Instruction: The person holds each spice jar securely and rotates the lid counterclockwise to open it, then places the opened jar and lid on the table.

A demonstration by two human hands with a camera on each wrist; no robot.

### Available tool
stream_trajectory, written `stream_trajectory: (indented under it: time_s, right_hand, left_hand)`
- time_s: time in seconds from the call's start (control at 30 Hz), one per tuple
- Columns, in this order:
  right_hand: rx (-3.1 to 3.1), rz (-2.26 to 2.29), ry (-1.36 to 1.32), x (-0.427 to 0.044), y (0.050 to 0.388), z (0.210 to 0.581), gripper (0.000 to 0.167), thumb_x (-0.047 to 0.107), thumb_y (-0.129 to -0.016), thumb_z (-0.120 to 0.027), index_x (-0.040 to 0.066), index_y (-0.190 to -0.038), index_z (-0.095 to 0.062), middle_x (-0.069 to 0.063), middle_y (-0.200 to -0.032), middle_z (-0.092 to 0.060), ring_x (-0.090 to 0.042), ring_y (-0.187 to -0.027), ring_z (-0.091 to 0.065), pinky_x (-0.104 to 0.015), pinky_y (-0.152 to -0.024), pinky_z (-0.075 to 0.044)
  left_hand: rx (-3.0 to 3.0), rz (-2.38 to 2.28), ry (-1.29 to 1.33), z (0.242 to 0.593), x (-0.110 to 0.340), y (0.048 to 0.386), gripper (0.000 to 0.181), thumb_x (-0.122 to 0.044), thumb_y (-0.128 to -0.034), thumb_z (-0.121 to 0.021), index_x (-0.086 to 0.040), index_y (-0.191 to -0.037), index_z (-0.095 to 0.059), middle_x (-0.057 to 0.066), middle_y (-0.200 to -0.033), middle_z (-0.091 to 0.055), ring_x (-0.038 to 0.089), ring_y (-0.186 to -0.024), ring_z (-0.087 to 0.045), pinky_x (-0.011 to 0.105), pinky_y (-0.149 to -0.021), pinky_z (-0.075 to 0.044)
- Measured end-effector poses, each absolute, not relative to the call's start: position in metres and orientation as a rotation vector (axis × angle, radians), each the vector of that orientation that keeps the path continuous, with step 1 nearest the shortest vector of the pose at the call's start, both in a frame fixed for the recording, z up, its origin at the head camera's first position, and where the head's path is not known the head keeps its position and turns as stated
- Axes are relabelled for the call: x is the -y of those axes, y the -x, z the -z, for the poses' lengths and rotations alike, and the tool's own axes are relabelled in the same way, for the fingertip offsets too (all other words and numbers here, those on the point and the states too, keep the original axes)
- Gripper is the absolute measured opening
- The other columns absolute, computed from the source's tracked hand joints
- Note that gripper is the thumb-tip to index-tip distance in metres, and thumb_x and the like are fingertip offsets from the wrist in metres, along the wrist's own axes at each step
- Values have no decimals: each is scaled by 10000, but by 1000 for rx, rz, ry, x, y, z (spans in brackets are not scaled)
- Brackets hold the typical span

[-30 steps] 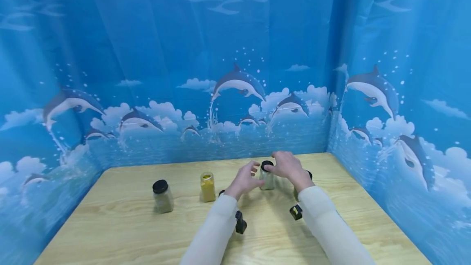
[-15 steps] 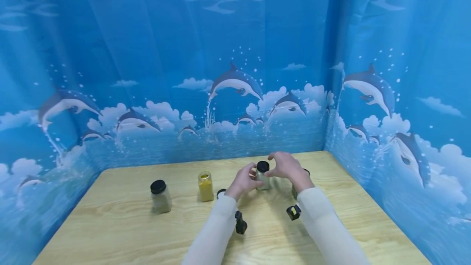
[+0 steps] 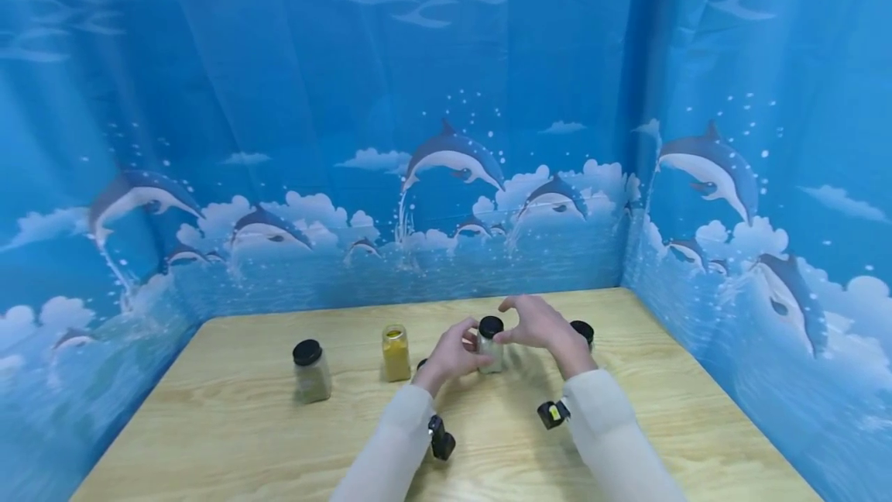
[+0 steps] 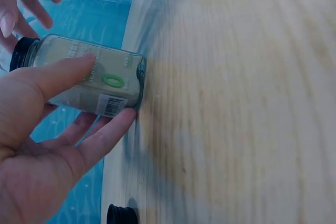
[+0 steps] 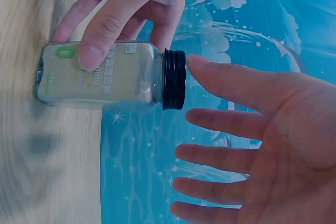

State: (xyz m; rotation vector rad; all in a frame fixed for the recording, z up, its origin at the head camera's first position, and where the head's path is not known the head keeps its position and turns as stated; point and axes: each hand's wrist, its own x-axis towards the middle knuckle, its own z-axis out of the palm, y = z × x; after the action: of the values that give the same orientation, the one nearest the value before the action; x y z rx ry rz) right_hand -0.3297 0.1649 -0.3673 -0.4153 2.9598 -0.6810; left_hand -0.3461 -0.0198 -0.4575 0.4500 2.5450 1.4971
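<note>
A square glass jar [image 3: 492, 358] of pale powder stands near the back of the table, its black screw lid [image 5: 175, 80] on. My left hand [image 3: 454, 355] holds the jar's body from the left, thumb on the labelled side and fingers on the opposite side. The label, with a green oval and a barcode, shows in the left wrist view. On the other side, my right hand [image 5: 283, 145] is spread beside the lid, fingers fairly straight and curving round nothing. Its thumb tip is very close to the lid's edge; whether they touch I cannot tell.
Left of my hands stand an uncapped jar of yellow powder [image 3: 396, 360] and a black-lidded jar [image 3: 313, 379]. A loose black lid [image 4: 122, 215] lies by my left wrist. Behind my right wrist another black-lidded jar [image 3: 582, 330] is partly hidden. A blue dolphin curtain [image 3: 334, 99] borders the table.
The jar has shifted slightly left and toward me. My left hand has closed in round its body, while my right hand's thumb and fingers have come off the lid's top to its side.
</note>
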Motion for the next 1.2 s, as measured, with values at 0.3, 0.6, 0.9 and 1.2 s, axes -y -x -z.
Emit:
stream_trajectory:
  time_s: [0.3, 0.6, 0.9, 1.2]
  right_hand:
    - [-2938, 721, 433, -155, 320, 368, 593, 286, -858, -853, 67, -1364, -634, -173, -1465, -597, -415, -1361, -543, -595, -1071, -514]
    - [-2945, 691, 491, -155, 307, 367, 566, 288, -853, -859, 82, -1339, -657, -156, -1427, -631, -402, -1342, -563, -593, -1062, -520]
    - [-2948, 762, 511, -152, 292, 370, 550, 264, -847, -864, 85, -1327, -664, -134, -1413, -644, -381, -1339, -573, -583, -1072, -516]
    - [-2976, 782, 539, -148, 276, 369, 552, 245, -831, -874, 91, -1321, -670, -110, -1392, -662, -360, -1316, -595, -566, -1087, -513]
  left_hand:
    - [-2555, -1492, -470, 457, 23, 328, 474, -145, -859, -840, -127, -1269, -603, 118, -1145, -649, 301, -1085, -678, 464, -855, -592]
    - [-2560, -1520, -474, 458, 27, 312, 474, -129, -835, -859, -127, -1244, -620, 123, -1152, -653, 309, -1093, -675, 477, -880, -608]
    - [-2552, -1516, -486, 457, 34, 298, 465, -104, -833, -858, -127, -1229, -616, 145, -1149, -654, 361, -1123, -683, 519, -912, -608]
    - [-2543, -1529, -505, 458, 40, 288, 484, -129, -824, -869, -134, -1239, -620, 138, -1140, -654, 369, -1119, -694, 514, -921, -615]
